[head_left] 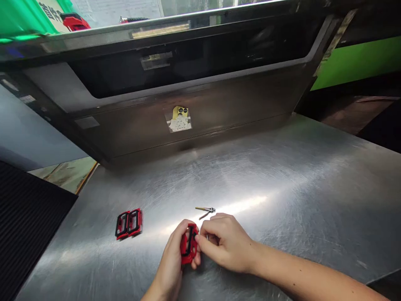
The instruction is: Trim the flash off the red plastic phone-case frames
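Observation:
My left hand (173,259) is closed round a small red and black frame-shaped part (188,244), held just above the steel table near its front edge. My right hand (221,241) pinches at the right side of that same part, fingers pressed together. A second red and black part (129,223), made of two joined frames, lies flat on the table to the left of my hands. A small thin metal tool or pin (205,210) lies on the table just beyond my right hand.
The scratched steel table (282,184) stretches wide to the right. A large dark panel with a yellow and white sticker (179,118) leans at the table's back. A black ribbed mat (25,217) lies at the left. Green surfaces show at the top corners.

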{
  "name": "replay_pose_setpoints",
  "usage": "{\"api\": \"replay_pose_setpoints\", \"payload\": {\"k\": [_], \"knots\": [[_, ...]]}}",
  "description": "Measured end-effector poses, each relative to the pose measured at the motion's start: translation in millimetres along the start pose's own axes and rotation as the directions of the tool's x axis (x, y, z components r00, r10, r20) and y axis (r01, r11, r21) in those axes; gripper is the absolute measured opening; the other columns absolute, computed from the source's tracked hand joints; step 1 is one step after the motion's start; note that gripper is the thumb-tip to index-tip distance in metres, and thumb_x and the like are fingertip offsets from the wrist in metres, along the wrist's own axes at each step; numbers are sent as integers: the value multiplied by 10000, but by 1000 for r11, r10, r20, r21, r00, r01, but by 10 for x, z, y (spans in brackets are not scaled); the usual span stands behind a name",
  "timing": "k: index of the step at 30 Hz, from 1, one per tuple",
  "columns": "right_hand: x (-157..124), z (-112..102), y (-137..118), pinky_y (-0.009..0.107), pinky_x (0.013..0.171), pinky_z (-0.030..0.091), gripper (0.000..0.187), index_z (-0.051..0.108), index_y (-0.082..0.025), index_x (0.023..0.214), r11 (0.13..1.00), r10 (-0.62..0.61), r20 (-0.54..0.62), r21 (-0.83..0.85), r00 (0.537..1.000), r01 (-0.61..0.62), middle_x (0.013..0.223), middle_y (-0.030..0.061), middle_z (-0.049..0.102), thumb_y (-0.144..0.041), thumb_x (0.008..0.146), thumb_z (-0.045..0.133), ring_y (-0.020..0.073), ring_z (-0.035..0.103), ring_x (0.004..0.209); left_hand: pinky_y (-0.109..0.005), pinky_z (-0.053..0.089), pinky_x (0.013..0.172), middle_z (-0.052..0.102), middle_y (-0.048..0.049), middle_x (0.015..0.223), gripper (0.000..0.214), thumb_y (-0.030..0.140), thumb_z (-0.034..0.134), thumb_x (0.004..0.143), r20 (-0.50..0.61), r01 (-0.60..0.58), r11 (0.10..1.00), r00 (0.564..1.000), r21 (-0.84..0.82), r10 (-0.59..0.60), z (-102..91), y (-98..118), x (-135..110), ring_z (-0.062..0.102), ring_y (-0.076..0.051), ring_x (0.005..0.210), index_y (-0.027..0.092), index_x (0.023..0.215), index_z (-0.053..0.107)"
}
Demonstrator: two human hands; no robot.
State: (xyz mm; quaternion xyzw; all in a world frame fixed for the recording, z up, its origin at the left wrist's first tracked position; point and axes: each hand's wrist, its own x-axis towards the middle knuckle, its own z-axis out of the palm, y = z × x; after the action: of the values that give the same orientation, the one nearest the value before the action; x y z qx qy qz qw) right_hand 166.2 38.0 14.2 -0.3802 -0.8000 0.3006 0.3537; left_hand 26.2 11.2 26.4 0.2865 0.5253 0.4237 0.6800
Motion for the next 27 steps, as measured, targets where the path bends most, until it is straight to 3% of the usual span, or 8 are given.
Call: {"api": "replay_pose_setpoints", "payload": {"k": [4, 7, 12, 17, 21, 27], "knots": [[21, -12, 58, 251, 546, 324, 236, 535, -172, 635, 995, 48, -106, -82, 993, -57, 535, -13, 509, -226, 843, 436, 123, 455, 520, -173, 352, 343, 560, 28, 503, 258, 399, 456, 789, 82, 30, 989, 996, -144, -19, -51, 14, 22, 473, -99, 374, 186, 663, 533], [43, -6, 111, 255, 582, 359, 190, 571, -167, 727, 994, 48, -161, -88, 986, -63, 627, 17, 574, -209, 853, 436, 140, 508, 590, -166, 340, 309, 538, 28, 442, 231, 380, 456, 757, 84, 47, 982, 996, -182, -32, -70, 37, 47, 455, -101, 330, 189, 652, 532], [66, 11, 189, 321, 692, 406, 137, 603, -170, 841, 990, 12, -211, -137, 978, -42, 759, 53, 639, -181, 857, 467, 199, 556, 752, -151, 311, 304, 482, 35, 368, 478, 549, 403, 824, 33, 84, 980, 996, -180, -80, -83, 53, 97, 413, -69, 271, 170, 556, 517], [68, 34, 248, 395, 849, 432, 166, 628, -179, 927, 986, -56, -228, -165, 972, 18, 981, 89, 668, -145, 845, 487, 239, 555, 966, -146, 280, 290, 466, 43, 346, 568, 645, 370, 820, -10, 88, 982, 996, -170, -91, -89, 60, 96, 399, -64, 254, 171, 529, 490], [38, 63, 271, 459, 936, 412, 266, 626, -192, 1054, 968, -126, -162, -236, 979, 85, 1188, 100, 602, -139, 843, 473, 262, 481, 1133, -139, 258, 280, 459, 52, 334, 558, 689, 455, 746, 12, 51, 991, 999, -127, -49, -94, 45, 94, 382, -57, 243, 177, 525, 481], [-11, 54, 214, 489, 1019, 347, 509, 494, -233, 1270, 918, -231, 76, -313, 970, 243, 1365, 75, 456, -92, 782, 458, 262, 364, 1264, -171, 342, 325, 514, 54, 375, 449, 599, 688, 562, -61, -9, 989, 998, -147, 0, -75, -9, 162, 439, -79, 291, 181, 568, 526]]}}
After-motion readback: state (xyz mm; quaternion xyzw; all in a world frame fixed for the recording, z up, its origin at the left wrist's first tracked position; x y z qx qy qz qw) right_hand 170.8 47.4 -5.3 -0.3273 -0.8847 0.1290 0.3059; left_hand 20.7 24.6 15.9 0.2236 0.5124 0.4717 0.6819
